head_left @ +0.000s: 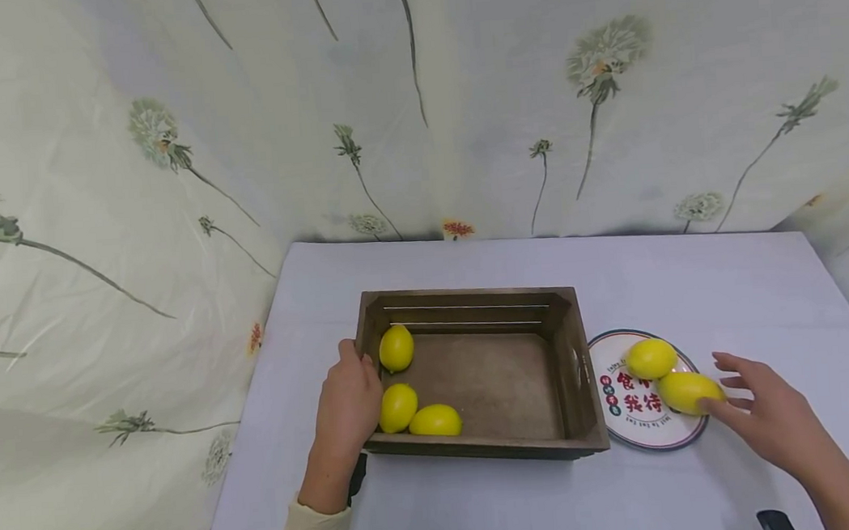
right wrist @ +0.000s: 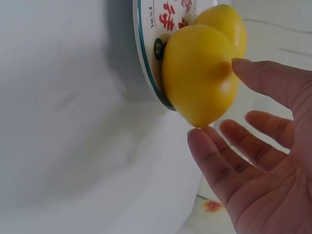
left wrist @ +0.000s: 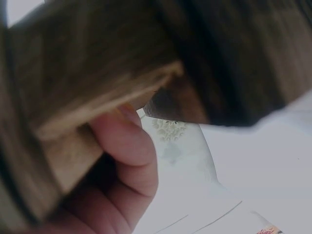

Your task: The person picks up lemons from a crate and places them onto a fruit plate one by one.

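My left hand [head_left: 350,402] grips the left end of a brown wooden crate [head_left: 479,446]; in the left wrist view, bent fingers [left wrist: 129,141] curl at an opening in the wood. Inside the crate lie three yellow lemons, one lemon [head_left: 396,348] at the back left, another lemon [head_left: 398,408] and a third lemon [head_left: 436,420] along the front. My right hand [head_left: 772,406] is spread beside the nearer lemon [right wrist: 197,73] on a round plate [head_left: 646,435], fingertips right at its skin. A second lemon [head_left: 652,359] sits against it on the plate.
The plate carries red lettering and a dark rim, close to the crate's right side. A white cloth [head_left: 497,504] covers the table. Behind and at the left hangs a pale curtain [head_left: 463,173] with dandelion prints. A dark object [head_left: 774,522] shows at the front right edge.
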`<state>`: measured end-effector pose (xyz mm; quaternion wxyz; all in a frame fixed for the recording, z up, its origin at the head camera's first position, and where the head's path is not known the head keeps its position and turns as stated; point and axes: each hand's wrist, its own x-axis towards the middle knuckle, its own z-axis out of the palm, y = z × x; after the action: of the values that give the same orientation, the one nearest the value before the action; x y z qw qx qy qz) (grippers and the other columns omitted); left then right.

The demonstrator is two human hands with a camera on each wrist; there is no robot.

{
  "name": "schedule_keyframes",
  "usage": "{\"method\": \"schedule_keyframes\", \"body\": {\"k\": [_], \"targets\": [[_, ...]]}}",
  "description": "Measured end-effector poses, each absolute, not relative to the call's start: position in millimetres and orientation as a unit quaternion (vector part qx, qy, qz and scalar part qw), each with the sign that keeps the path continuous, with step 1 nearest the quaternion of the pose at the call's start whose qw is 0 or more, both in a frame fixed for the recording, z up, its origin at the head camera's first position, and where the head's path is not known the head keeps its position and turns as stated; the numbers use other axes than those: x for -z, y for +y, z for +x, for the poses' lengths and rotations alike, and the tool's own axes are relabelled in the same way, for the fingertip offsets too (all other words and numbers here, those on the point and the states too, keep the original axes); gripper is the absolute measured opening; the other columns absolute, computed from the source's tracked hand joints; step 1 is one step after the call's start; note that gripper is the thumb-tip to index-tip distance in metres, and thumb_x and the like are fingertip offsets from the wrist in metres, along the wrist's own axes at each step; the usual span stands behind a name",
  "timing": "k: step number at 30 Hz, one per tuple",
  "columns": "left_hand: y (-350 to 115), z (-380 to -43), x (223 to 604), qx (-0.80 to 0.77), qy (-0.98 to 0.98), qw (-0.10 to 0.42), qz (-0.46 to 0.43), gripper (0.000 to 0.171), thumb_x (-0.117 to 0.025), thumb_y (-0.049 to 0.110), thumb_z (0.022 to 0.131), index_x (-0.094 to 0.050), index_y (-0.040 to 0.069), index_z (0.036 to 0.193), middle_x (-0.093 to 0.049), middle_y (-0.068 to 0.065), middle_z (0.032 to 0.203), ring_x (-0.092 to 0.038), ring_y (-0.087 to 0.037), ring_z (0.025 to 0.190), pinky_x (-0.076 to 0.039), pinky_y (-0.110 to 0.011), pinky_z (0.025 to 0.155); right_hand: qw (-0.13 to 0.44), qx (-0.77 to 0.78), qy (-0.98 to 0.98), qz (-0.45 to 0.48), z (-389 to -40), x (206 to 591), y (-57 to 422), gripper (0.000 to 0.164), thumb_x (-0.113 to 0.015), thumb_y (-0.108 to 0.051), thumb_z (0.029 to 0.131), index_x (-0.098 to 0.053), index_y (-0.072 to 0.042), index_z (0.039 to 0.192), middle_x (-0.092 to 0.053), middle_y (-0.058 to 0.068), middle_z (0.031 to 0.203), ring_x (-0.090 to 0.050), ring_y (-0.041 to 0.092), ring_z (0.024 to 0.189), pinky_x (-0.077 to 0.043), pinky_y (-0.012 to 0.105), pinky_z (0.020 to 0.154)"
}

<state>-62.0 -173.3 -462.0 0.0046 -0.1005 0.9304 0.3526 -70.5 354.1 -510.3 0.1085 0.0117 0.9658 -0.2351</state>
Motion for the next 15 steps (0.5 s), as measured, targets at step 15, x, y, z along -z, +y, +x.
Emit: {"method": "schedule_keyframes", "body": {"k": [15], "targets": [[-173, -62, 461, -0.351, 0.931, 0.006, -0.102, 0.030, -0.047, 0.010, 0.109, -0.045, -0.012, 0.129, -0.069, -0.030, 0.095, -0.063, -0.024, 0.054, -0.054, -0.033, 0.047, 0.076, 0.234, 0.969, -0.003, -74, 496, 350, 0.086, -0.076, -0.009, 0.092, -0.024, 0.011, 0.157, -0.044, 0.043, 0.136, -0.057, 0.062, 0.111, -0.053, 0.065, 0.080]]}}
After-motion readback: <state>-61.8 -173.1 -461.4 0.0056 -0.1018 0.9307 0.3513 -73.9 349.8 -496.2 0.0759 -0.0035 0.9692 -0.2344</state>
